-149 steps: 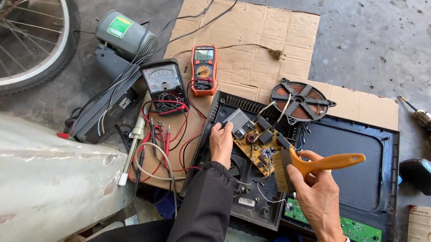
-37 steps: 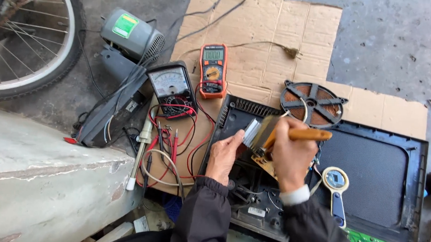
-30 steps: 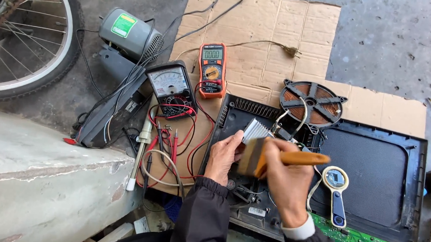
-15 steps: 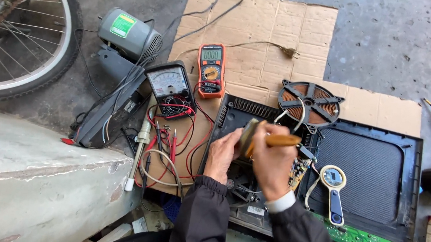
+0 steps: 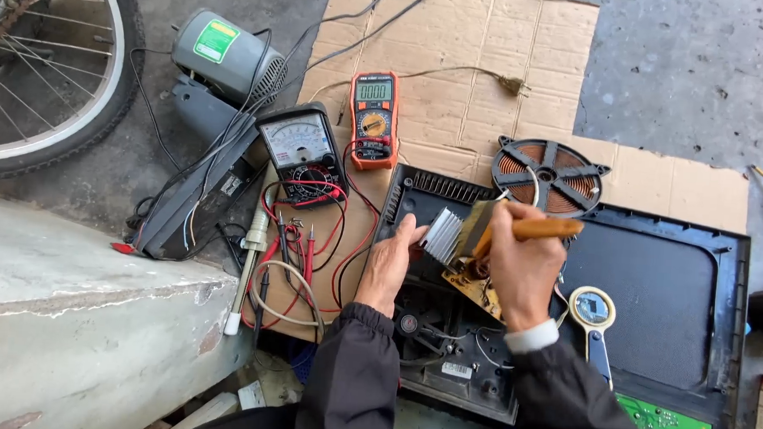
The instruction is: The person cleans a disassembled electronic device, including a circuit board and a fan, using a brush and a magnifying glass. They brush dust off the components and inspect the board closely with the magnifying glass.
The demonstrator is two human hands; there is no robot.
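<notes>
Right hand hides most of circuit board under brush.

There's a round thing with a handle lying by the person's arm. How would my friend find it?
Start at the big black cooker casing on the cardboard. On its dark panel, beside the right hand, lies the magnifying glass. Only it has a cream ring around a lens and a blue handle.

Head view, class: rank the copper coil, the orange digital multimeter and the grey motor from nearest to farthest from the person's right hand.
Measured from the right hand, which grips a brush:
1. Copper coil, just above the hand at the casing's top edge.
2. Orange digital multimeter, up and left on the cardboard.
3. Grey motor, far upper left by the bicycle wheel.
</notes>
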